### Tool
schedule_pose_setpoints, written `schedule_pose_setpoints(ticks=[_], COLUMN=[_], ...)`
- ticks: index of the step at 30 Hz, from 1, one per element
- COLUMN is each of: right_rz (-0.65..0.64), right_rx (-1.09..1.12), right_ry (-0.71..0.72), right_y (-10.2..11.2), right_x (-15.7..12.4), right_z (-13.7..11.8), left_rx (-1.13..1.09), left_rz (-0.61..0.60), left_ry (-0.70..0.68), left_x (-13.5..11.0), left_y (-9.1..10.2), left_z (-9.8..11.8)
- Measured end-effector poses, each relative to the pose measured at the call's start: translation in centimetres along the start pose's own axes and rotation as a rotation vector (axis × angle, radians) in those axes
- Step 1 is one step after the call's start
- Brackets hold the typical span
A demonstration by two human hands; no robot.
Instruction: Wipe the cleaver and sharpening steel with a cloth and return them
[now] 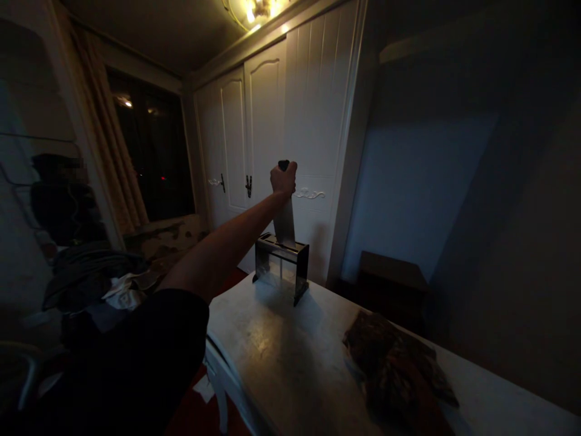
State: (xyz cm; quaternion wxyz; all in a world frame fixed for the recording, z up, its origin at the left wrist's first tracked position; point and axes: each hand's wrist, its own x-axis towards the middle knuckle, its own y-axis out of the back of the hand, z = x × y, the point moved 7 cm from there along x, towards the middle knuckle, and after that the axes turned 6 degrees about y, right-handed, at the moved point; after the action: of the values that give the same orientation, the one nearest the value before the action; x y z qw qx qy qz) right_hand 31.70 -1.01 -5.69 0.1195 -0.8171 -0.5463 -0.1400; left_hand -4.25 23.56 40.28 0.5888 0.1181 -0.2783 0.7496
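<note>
My left hand (pixel 284 177) is stretched far forward, closed in a fist round the dark handle of a cleaver (pixel 285 224). Its broad blade hangs straight down, with the lower end inside the top slot of a metal knife holder (pixel 281 266). The holder stands upright near the far end of a white table (pixel 276 357). A black sleeve covers my upper arm. My right hand is out of view.
A dark brown cloth (pixel 399 363) lies on the table to the right. White wardrobe doors (pixel 267 133) stand behind the holder, and a low dark cabinet (pixel 390 272) sits by the wall. At left are piled clothes (pixel 100 278), a dark window (pixel 149 151) and a person's dim figure (pixel 59 194).
</note>
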Motion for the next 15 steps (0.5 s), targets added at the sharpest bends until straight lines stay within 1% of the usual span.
schedule_pose_setpoints(ticks=[3, 6, 10, 15], right_rz=[-0.024, -0.009, -0.01, -0.033], right_rx=[-0.203, -0.256, -0.337, -0.477], right_ry=[0.064, 0.146, 0.262, 0.462], right_y=[-0.2, -0.5, -1.1, -1.4], right_x=[-0.1, -0.4, -0.8, -1.1], right_z=[-0.1, -0.5, -1.2, -2.2], left_rx=[0.053, 0.082, 0.097, 0.119], left_rz=[-0.002, -0.009, 0.002, 0.015], left_ry=[-0.021, -0.023, -0.021, -0.036], left_x=[0.2, 0.3, 0.4, 0.8], left_y=[-0.6, -1.0, -0.9, -0.8], left_z=[-0.5, -1.0, -1.8, -2.4])
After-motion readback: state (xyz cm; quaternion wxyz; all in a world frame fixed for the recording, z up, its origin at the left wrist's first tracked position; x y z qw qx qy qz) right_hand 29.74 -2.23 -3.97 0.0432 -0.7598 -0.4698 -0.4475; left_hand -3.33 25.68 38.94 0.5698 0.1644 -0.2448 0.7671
